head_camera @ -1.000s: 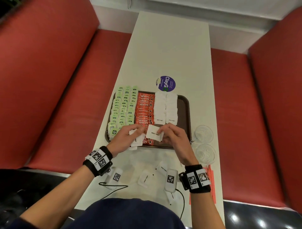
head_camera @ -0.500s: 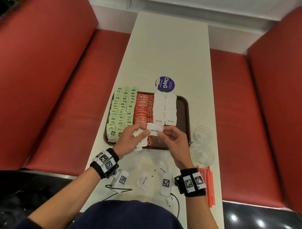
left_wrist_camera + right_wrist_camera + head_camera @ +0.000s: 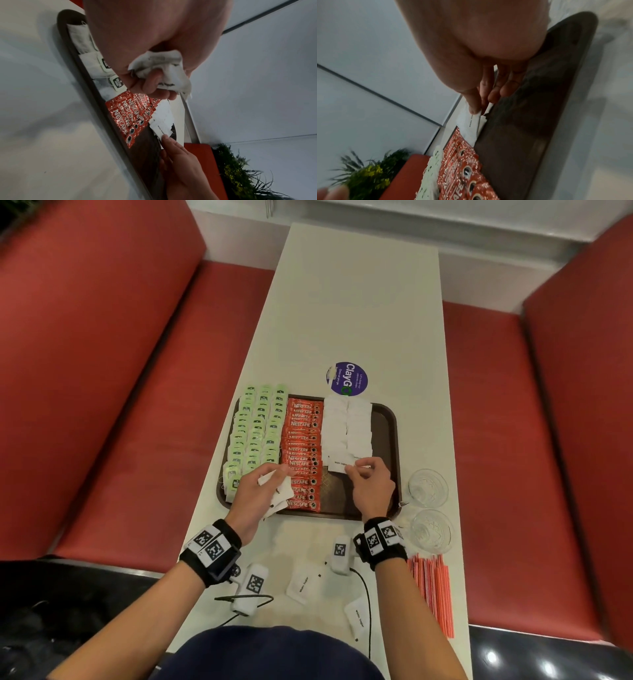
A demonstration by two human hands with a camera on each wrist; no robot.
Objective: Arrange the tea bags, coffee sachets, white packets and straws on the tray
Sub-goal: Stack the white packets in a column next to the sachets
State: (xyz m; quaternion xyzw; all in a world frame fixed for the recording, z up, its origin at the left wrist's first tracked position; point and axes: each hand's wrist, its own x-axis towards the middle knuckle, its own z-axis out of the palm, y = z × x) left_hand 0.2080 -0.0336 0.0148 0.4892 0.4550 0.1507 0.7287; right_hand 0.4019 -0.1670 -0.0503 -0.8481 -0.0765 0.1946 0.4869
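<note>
Head view: high above, facing forward and down over the long white table (image 3: 356,302). Left and right wrist views: low, very close, each looking along its hand. All three share the dark brown plastic tray (image 3: 385,433) (image 3: 72,44) (image 3: 547,94).

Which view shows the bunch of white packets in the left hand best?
The left wrist view: the bunch of white packets sits close up, crumpled inside the left hand. The head view shows only edges poking out below the fingers. The right wrist view shows none of it.
</note>
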